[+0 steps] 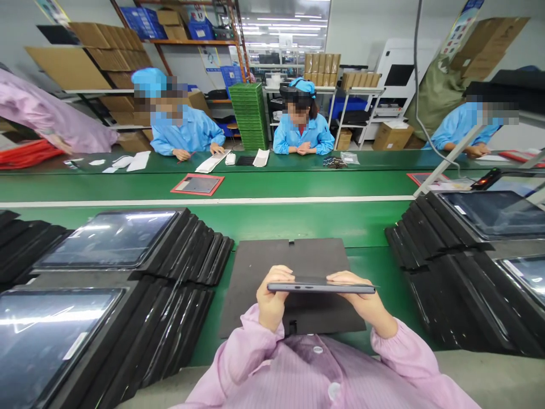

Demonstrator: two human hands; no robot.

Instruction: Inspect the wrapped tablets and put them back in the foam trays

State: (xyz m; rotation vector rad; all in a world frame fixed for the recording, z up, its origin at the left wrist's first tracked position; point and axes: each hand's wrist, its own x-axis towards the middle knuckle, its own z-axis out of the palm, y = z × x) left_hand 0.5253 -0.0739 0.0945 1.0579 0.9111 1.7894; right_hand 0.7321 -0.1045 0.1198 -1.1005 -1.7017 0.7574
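A thin dark tablet is held up edge-on in front of my chest, so its screen and back hardly show. My left hand grips its left end, thumb below and fingers over the far side. At the other end my right hand holds it in the same way. Beneath the tablet lies a dark grey foam mat with small black notches at its far and near edges. Pink sleeves cover both my forearms.
Stacked black trays bearing tablets stand to my left. More black trays with tablets rise on the right. Across the green conveyor sit several co-workers in blue. A red-framed panel lies on the belt.
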